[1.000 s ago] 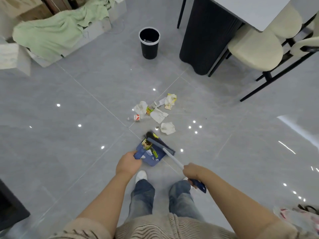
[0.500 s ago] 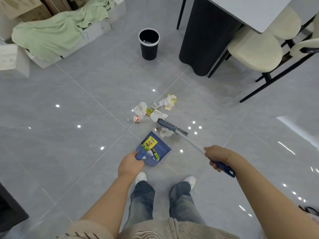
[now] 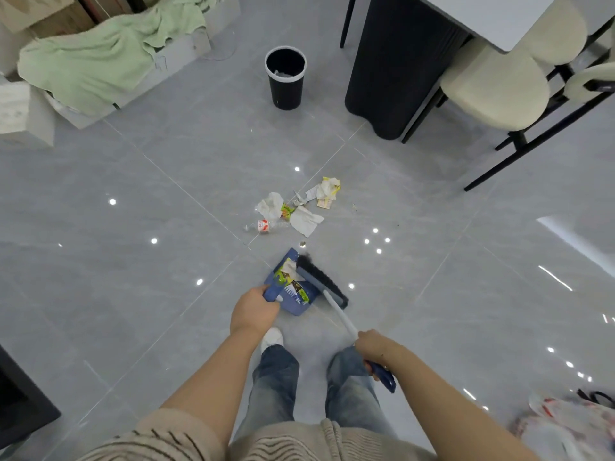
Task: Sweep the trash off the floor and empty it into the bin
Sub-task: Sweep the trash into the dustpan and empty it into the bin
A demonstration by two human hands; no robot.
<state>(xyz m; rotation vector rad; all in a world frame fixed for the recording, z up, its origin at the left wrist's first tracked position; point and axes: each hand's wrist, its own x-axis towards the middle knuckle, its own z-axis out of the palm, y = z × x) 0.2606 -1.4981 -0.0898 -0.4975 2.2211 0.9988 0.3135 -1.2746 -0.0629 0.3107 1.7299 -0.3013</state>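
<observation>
My left hand (image 3: 253, 311) grips the handle of a blue dustpan (image 3: 293, 302) that rests on the grey floor just ahead of my feet. Wrappers and a crumpled tissue lie in the pan. My right hand (image 3: 372, 344) grips the white shaft of a brush (image 3: 322, 281), whose black bristles lie at the pan's right edge. A loose pile of trash (image 3: 296, 209), tissues, wrappers and a small cup, lies further out. The black bin (image 3: 285, 78) with a white rim stands upright at the far side.
A dark table pedestal (image 3: 396, 68) and cream chairs (image 3: 492, 84) with thin black legs stand at the far right. Boxes under a green cloth (image 3: 100, 61) fill the far left. A plastic bag (image 3: 572, 424) lies at the near right, dark furniture (image 3: 16, 400) at the near left.
The brush head has swept back from the trash pile to the dustpan, bringing a white tissue into the pan. My right hand pulled back toward my body. The dustpan stayed in place.
</observation>
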